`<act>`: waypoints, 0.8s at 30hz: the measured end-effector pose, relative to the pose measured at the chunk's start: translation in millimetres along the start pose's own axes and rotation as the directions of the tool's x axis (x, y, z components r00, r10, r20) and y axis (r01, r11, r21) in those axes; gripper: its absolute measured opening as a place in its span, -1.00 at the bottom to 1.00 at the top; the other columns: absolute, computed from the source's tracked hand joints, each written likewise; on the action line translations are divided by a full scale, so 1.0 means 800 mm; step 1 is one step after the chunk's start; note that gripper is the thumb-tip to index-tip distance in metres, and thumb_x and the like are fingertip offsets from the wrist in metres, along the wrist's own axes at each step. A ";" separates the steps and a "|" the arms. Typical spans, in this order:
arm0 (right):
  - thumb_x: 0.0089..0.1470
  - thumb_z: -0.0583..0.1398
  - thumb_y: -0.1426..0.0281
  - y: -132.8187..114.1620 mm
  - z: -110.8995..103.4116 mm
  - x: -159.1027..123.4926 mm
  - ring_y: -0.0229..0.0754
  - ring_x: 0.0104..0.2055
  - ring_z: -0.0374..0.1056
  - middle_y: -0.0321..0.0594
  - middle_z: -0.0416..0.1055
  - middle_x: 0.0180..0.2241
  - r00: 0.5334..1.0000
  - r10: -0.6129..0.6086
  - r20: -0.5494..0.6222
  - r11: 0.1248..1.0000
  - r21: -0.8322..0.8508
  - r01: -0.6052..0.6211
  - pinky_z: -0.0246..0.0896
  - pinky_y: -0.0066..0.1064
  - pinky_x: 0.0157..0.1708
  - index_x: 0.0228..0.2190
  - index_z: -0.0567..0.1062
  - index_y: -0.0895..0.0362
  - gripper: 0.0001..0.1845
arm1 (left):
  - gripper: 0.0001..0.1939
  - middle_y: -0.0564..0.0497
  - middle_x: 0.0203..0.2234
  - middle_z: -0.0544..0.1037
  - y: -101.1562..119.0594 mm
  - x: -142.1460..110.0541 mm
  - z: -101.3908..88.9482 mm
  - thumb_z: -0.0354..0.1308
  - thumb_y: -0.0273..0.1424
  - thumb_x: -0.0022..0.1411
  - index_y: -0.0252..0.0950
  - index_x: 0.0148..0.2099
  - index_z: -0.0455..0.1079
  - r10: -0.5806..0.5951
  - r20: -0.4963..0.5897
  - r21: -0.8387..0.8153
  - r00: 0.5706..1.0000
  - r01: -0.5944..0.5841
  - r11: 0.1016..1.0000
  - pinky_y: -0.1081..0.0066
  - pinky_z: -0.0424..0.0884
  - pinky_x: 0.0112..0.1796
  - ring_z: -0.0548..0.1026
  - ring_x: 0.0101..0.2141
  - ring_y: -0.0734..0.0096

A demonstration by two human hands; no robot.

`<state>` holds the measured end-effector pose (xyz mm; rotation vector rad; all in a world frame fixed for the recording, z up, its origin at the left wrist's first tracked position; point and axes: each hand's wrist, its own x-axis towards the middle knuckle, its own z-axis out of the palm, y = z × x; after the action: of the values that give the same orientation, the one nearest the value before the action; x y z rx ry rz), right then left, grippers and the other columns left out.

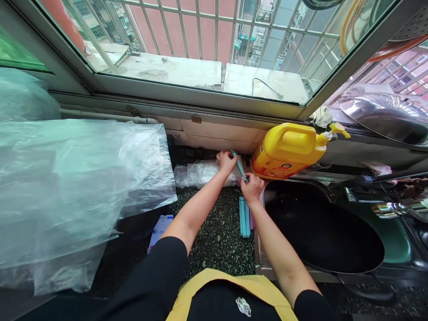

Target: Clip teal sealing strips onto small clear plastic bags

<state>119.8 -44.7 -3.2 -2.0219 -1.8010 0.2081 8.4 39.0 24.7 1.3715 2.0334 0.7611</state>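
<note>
Both my hands are closed on one long, thin teal bag clip (240,170), which slants over the back of the counter. My left hand (226,162) pinches its far end, and my right hand (252,188) grips the near end. Just left of and beneath the hands lies a pile of clear plastic bags (203,174); whether the clip touches a bag cannot be made out. More teal clips (244,217) lie side by side on the counter below my right hand, with a pink clip (252,219) along their right edge.
Large translucent plastic sheeting (83,178) covers the left side. A phone (161,229) lies by my left arm. A yellow pump jug (287,149) stands behind my right hand. A black wok (321,232) sits in the sink at right. A barred window (200,76) runs along the back.
</note>
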 end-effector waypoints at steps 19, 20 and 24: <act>-0.01 0.17 0.29 -0.021 -0.145 -0.189 -0.19 -0.39 0.30 -0.28 0.41 -0.46 0.904 -0.324 -0.279 0.858 0.317 0.405 0.14 -0.32 -0.28 -0.31 0.42 0.10 -0.81 | -0.77 -0.02 -0.30 0.46 -0.051 -0.225 -0.122 0.16 -0.34 0.00 -0.30 -0.25 0.32 0.108 -0.072 -0.695 0.992 -0.128 0.708 0.35 0.19 -0.10 0.38 -0.23 0.39; -0.01 0.17 0.30 -0.022 -0.150 -0.199 -0.19 -0.39 0.30 -0.28 0.40 -0.46 0.906 -0.331 -0.264 0.851 0.330 0.408 0.15 -0.32 -0.28 -0.31 0.42 0.10 -0.81 | -0.77 -0.02 -0.29 0.46 -0.055 -0.236 -0.128 0.16 -0.34 0.01 -0.30 -0.24 0.32 0.115 -0.082 -0.694 0.990 -0.139 0.707 0.35 0.19 -0.09 0.38 -0.23 0.39; -0.01 0.18 0.29 -0.024 -0.166 -0.237 -0.17 -0.35 0.29 -0.27 0.41 -0.43 0.922 -0.340 -0.187 0.834 0.393 0.387 0.17 -0.31 -0.27 -0.30 0.42 0.09 -0.81 | -0.75 -0.03 -0.26 0.45 -0.068 -0.274 -0.146 0.15 -0.32 0.03 -0.29 -0.22 0.33 0.170 -0.120 -0.652 0.978 -0.207 0.729 0.36 0.17 -0.05 0.36 -0.17 0.37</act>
<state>125.2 -256.6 92.7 -1.3372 -1.8391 0.3319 -40.0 -200.7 95.4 1.1295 1.4223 1.4572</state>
